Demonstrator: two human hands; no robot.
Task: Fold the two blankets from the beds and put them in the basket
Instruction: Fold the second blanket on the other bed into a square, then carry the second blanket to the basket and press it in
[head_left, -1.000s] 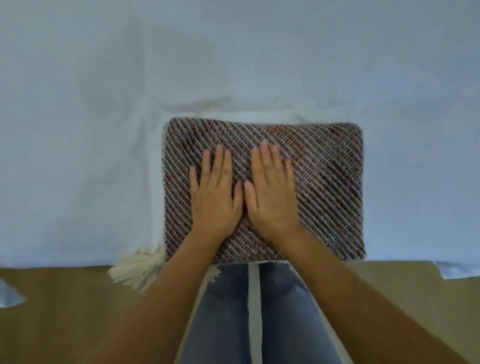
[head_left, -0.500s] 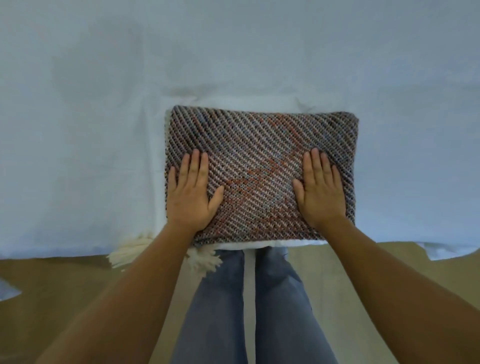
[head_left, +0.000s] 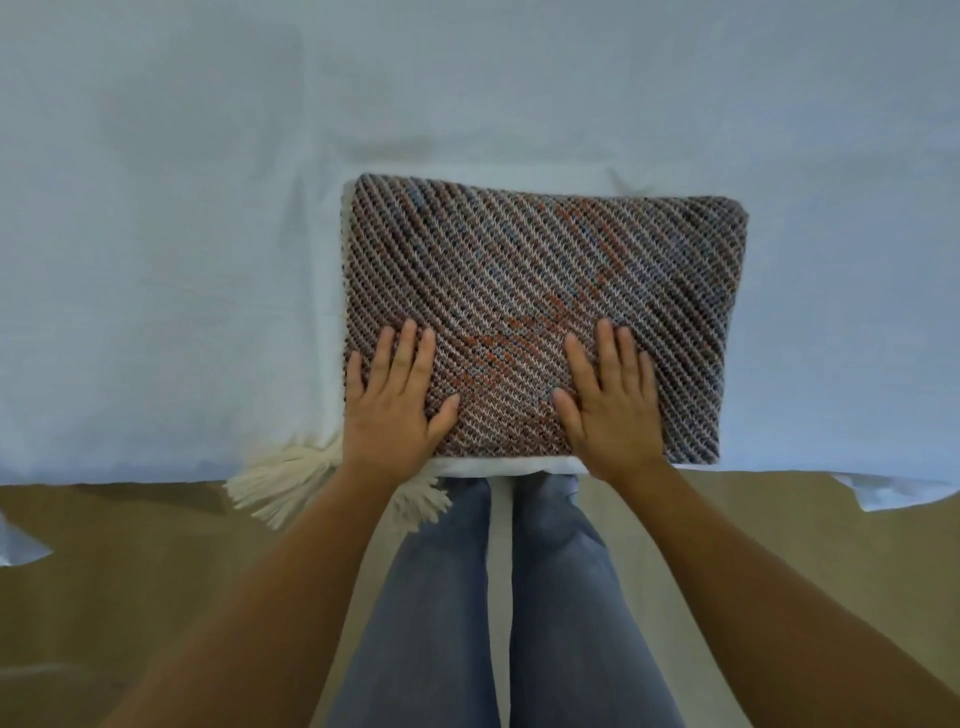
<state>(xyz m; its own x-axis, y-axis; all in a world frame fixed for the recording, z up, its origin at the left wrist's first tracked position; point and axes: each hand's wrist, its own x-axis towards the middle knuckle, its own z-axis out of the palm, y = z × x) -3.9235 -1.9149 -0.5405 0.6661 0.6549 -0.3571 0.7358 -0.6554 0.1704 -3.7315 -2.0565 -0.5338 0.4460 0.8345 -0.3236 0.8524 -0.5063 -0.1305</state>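
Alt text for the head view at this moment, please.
Both hands, left hand and right hand, lie flat with fingers open on a folded woven blanket at the near edge of a pale blue bed. Cream tassels hang off its left corner.

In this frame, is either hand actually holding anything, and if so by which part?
Nothing is held. The left hand and right hand lie flat, fingers spread, on the near part of the folded blanket on the bed.
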